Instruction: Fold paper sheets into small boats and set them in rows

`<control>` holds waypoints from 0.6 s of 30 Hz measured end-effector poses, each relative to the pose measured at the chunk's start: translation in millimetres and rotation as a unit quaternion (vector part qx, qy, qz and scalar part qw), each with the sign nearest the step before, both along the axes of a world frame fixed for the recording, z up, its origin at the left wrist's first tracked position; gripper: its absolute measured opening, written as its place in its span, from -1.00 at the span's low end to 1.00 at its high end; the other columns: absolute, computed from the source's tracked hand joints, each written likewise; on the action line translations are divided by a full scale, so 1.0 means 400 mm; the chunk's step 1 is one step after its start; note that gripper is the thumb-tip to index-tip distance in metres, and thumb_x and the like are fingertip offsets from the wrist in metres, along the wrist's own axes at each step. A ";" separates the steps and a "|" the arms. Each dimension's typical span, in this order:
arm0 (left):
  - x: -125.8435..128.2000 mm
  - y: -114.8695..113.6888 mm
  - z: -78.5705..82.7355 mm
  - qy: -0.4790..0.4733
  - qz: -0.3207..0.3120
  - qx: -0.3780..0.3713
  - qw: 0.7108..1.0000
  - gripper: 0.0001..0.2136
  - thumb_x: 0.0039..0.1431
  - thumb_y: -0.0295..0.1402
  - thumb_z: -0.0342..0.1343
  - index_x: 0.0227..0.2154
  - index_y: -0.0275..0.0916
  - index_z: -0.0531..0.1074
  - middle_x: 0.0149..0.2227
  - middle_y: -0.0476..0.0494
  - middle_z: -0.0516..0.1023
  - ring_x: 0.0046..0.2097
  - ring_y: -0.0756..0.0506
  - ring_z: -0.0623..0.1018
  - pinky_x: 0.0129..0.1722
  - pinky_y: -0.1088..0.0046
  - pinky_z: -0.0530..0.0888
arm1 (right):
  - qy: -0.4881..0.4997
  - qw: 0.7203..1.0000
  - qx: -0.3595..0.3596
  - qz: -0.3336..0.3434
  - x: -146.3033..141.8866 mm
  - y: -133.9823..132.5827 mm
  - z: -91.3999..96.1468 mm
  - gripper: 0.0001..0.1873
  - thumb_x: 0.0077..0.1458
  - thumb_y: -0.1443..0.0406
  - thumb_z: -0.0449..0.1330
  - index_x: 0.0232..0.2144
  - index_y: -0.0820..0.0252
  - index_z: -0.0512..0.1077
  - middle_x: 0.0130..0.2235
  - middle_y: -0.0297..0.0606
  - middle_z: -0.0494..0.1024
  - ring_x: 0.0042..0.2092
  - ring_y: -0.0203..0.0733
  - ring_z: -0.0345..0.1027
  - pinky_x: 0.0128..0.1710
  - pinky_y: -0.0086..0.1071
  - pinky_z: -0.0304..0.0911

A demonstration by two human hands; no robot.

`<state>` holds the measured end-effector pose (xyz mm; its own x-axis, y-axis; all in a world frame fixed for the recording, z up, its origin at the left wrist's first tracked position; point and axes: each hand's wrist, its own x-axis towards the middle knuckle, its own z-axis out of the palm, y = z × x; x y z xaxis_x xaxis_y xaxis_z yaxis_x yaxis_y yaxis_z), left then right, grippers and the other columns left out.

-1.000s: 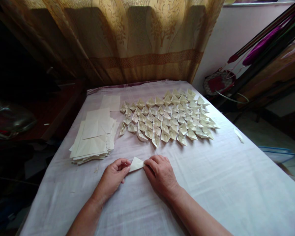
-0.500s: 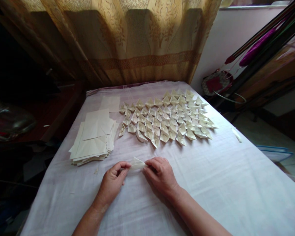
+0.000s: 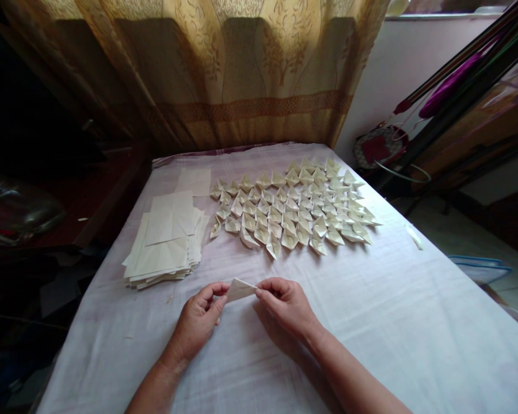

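Between my two hands is a small folded piece of cream paper [image 3: 240, 290], held just above the cloth with a pointed corner at its top. My left hand [image 3: 202, 310] pinches its left end between thumb and fingers. At the opposite end, the thumb and fingertips of my right hand [image 3: 288, 305] grip the other tip. Beyond them lie several rows of folded paper boats [image 3: 289, 221]. To the left rests a loose stack of flat cream paper sheets [image 3: 166, 247].
A white cloth [image 3: 371, 322] covers the table. A single sheet [image 3: 194, 181] lies behind the stack, and a white scrap [image 3: 413, 237] near the right edge. A gold curtain [image 3: 250, 69] hangs behind. At the right, a patterned bag [image 3: 377, 146] stands beyond the table.
The folded paper has turned in my hands and now shows a flatter, sharper triangular face. My right hand has shifted slightly, its fingers now nearer the paper's tip.
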<state>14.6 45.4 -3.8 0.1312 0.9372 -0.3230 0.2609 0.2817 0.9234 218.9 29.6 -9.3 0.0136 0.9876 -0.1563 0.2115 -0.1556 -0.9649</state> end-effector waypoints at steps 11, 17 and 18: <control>-0.005 -0.001 -0.002 0.005 -0.032 -0.012 0.999 -0.72 0.00 -0.13 0.17 -0.30 -0.20 0.50 -0.66 0.13 0.31 -0.63 0.06 0.26 -0.64 0.61 0.17 | -0.037 0.999 0.003 0.038 0.002 -0.002 0.008 -0.82 0.04 0.27 0.17 -0.47 0.19 0.56 -0.49 -0.33 0.57 -0.43 -0.28 0.38 -0.43 -0.46 0.20; -0.005 -0.001 -0.005 0.006 -0.041 -0.013 0.999 -0.73 -0.02 -0.13 0.18 -0.32 -0.20 0.50 -0.60 0.10 0.36 -0.61 0.06 0.28 -0.63 0.61 0.18 | -0.148 0.984 0.073 0.062 0.019 0.003 0.018 -0.79 -0.01 0.41 0.14 -0.44 0.14 0.59 -0.42 -0.31 0.60 -0.36 -0.23 0.44 -0.32 -0.42 0.26; -0.005 0.000 -0.005 0.005 -0.042 -0.011 0.999 -0.73 -0.02 -0.13 0.18 -0.33 -0.20 0.50 -0.61 0.10 0.36 -0.61 0.06 0.28 -0.63 0.61 0.18 | -0.140 0.986 0.072 0.062 0.021 0.005 0.018 -0.78 -0.02 0.41 0.14 -0.44 0.13 0.60 -0.41 -0.31 0.61 -0.35 -0.22 0.45 -0.30 -0.41 0.28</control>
